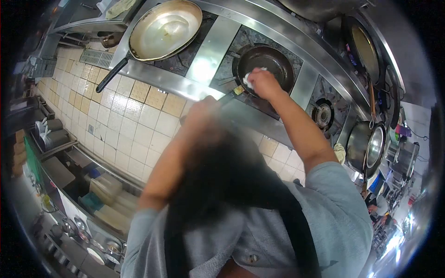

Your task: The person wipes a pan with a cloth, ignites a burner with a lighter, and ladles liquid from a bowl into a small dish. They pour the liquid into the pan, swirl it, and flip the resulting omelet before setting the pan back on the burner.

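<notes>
**Glossy steel and worn metal around tiled flooring**

The stovetop [207, 53] is showing smooth, brushed-looking steel, shining in pale streaks. At far left, the large pan [165, 32] is gleaming with bare metal inside, browning toward its rim, while its black handle [112, 75] is looking smooth. The smaller pan [273, 62] is showing dark metal with a low sheen, and its slim handle [226, 98] is looking like metal. The white wad [249, 80] is looking soft and crumpled, cloth or paper being impossible to tell. The floor tiles [132, 109] are reflecting light glossily. The grey shirt [340, 185] is appearing as matt, softly textured cloth.
</notes>
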Available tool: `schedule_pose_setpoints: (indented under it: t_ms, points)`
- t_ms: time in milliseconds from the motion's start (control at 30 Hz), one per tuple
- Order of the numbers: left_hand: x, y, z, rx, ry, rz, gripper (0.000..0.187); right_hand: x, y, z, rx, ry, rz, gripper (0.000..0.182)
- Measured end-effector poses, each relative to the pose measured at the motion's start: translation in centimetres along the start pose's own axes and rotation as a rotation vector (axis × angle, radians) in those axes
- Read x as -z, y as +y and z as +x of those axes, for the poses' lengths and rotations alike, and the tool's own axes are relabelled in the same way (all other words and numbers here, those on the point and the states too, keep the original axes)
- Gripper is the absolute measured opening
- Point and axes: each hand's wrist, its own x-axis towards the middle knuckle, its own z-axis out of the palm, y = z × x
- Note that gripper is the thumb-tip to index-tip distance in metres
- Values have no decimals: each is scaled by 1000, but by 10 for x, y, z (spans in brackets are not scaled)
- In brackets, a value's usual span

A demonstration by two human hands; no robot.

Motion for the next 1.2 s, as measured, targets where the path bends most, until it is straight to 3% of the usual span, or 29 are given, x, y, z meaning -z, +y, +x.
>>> schedule_pose_setpoints:
  t_ms: [33, 100, 133, 200, 333, 400, 467, 500, 533, 600, 667, 733, 867, 900, 1000, 1033, 1200]
  points:
    - [3, 0, -1, -13, -19, 69, 29, 20, -12, -3, 3, 4, 1, 14]
    - [11, 14, -10, 18, 6, 5, 27, 65, -21, -9, -83, -345, -176, 14]
    - [14, 20, -13, 47, 24, -63, 26, 66, -3, -5, -90, -336, -367, 17]
    - [7, 21, -16, 25, 49, -65, 26, 59, 39, -7, -158, -102, -425, 18]
    - [1, 17, -16, -26, 83, -57, 27, 33, 24, -33, -208, -66, -384, 15]
    - [-7, 7, -11, -47, 72, -37, 27, 18, 0, -36, -287, -39, -206, 13]
    - [-5, 12, -14, -68, 56, -14, 26, 15, -25, -32, -256, -2, 186, 13]
    - [8, 24, -19, -19, 25, -63, 26, 8, -14, -27, -199, 6, 242, 13]
    - [17, 33, -21, 29, -8, -109, 25, 16, -7, -21, -199, 13, 248, 13]
    - [18, 41, -23, 19, 13, -115, 26, 34, 15, -12, -451, 377, 66, 15]
    - [9, 40, -26, 5, 21, -126, 27, 25, 56, -3, -492, 416, -8, 17]
    - [-1, 32, -19, -27, 24, -121, 31, 26, 41, 12, -403, 308, -115, 19]
    - [13, 49, -24, 57, 15, -204, 33, -15, 15, 39, 22, 342, 83, 20]
    - [13, 51, -24, 94, 10, -175, 33, 9, -12, 33, 0, 208, -24, 20]
    - [15, 54, -25, 84, 38, -137, 32, 26, 11, 33, -46, 53, -285, 21]
    - [16, 53, -26, 35, 69, -122, 31, 32, 19, 29, -184, 63, -329, 22]
    - [8, 49, -27, 29, 119, -128, 30, 41, 27, -20, -328, 28, -290, 19]
